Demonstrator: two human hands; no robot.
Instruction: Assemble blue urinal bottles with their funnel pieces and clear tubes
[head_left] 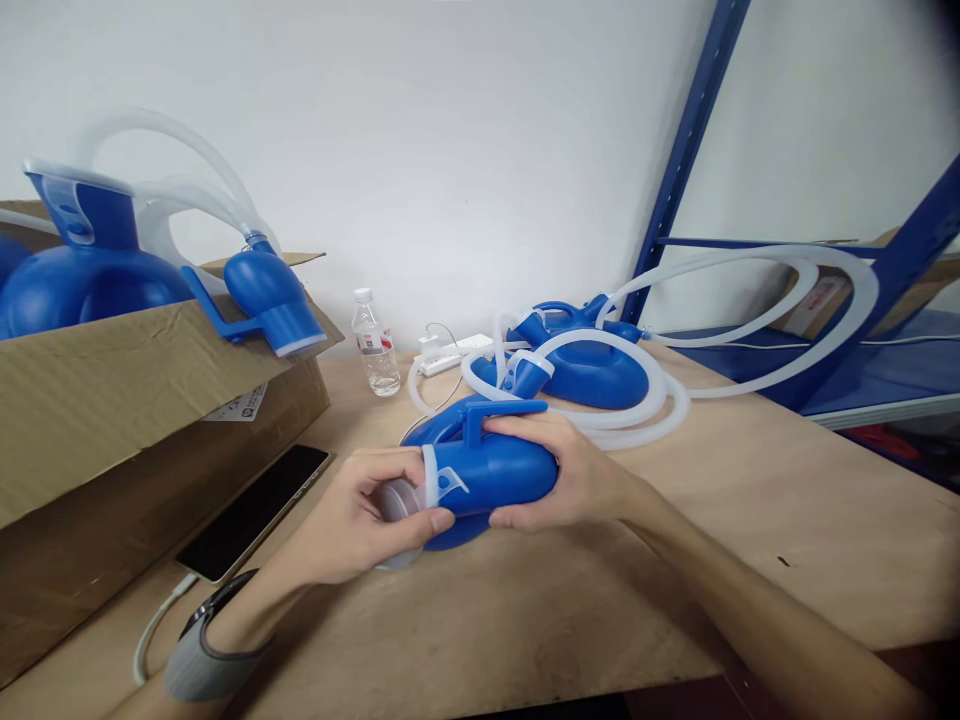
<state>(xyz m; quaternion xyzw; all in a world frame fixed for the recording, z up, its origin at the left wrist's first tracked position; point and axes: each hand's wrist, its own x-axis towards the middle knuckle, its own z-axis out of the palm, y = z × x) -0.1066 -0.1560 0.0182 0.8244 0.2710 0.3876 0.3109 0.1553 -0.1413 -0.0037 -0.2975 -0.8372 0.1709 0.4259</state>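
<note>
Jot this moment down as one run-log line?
left hand: at white rim | right hand: holding blue piece | nearby: phone, bottle

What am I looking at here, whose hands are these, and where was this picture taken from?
There is no machine here: these are a person's own bare hands, seen by a camera worn on the head, looking forward and down. This is the only view.

The right hand grips the rounded end of a blue plastic piece with a handle. The left hand holds a clear cap-like part at its rimmed end.

On the wooden table lie a dark-screened phone, a water bottle, a white power strip and blue containers with pale hoses. At the left, a cardboard box holds more.
</note>
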